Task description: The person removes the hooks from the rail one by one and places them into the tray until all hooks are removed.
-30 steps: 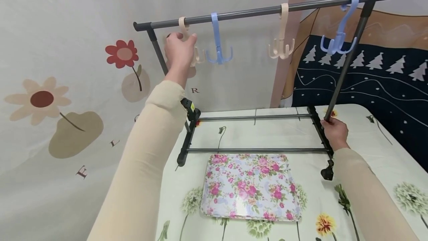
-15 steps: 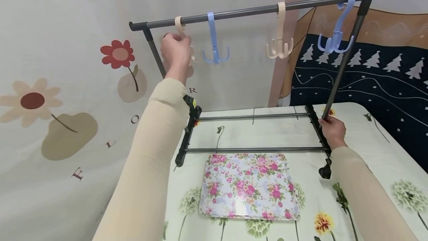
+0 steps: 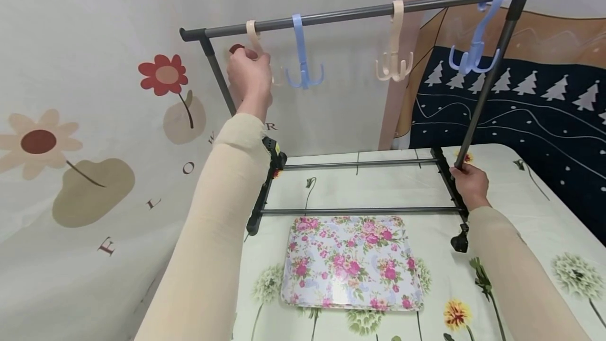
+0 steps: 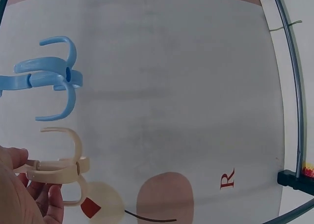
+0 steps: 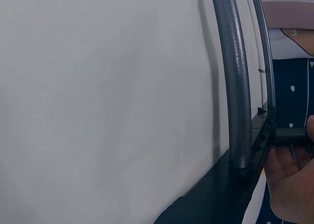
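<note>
Several four-prong hooks hang from the top bar (image 3: pixel 347 14) of a dark grey metal rack. My left hand (image 3: pixel 249 75) pinches the stem of the leftmost one, a beige hook (image 3: pixel 253 36), whose prongs are mostly behind the hand in the head view. In the left wrist view, that hand (image 4: pixel 37 189) holds the beige hook (image 4: pixel 54 176) just above its prongs. Beside it hangs a blue hook (image 3: pixel 301 49). Farther right are another beige hook (image 3: pixel 395 41) and another blue hook (image 3: pixel 478 36). My right hand (image 3: pixel 471 186) grips the rack's right upright (image 3: pixel 484 93) near its foot.
Two lower bars (image 3: pixel 360 210) join the rack's side feet on the flower-printed tablecloth (image 3: pixel 516 214). In front lies a rectangular floral tray (image 3: pixel 352 262). A flower-printed curtain (image 3: pixel 94 41) hangs behind, and a dark blue tree-patterned cloth (image 3: pixel 549 136) is at the right.
The head view has shifted slightly, so the rack appears a little farther left and higher. Less of the leftmost beige hook's prongs shows past my left hand. Both hands keep their holds.
</note>
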The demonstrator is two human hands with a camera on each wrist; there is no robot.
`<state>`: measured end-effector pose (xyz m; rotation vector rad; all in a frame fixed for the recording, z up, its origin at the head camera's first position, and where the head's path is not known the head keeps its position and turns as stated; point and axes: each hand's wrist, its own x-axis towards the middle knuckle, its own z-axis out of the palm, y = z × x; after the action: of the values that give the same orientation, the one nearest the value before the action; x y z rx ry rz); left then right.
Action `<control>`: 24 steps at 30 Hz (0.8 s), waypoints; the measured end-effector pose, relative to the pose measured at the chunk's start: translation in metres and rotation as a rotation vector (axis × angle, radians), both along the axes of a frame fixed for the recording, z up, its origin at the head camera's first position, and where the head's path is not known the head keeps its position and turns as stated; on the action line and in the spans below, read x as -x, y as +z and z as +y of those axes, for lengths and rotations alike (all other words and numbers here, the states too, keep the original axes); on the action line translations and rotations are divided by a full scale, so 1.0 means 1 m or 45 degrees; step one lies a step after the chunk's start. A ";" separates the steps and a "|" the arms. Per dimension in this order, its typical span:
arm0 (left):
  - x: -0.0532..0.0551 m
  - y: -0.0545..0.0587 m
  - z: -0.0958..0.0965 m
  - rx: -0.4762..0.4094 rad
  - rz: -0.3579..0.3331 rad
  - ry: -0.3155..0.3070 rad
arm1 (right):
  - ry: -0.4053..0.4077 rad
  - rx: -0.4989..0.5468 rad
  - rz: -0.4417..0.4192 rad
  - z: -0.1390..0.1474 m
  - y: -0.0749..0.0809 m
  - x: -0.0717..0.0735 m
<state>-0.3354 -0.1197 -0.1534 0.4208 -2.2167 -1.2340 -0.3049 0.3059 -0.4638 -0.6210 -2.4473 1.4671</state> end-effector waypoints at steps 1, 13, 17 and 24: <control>0.000 0.000 0.000 0.007 0.005 0.003 | 0.001 -0.001 -0.003 0.000 0.000 0.000; -0.003 0.011 -0.005 0.088 0.130 -0.026 | 0.003 -0.002 -0.009 -0.001 0.000 -0.002; 0.000 0.024 -0.008 0.195 0.149 0.025 | 0.010 0.000 -0.016 -0.001 0.001 -0.003; -0.002 0.038 -0.012 0.189 0.145 0.046 | 0.013 -0.058 0.006 0.000 0.002 -0.005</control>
<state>-0.3334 -0.1315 -0.1156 0.3219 -2.1759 -1.0400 -0.3001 0.3061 -0.4622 -0.5956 -2.4762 1.4111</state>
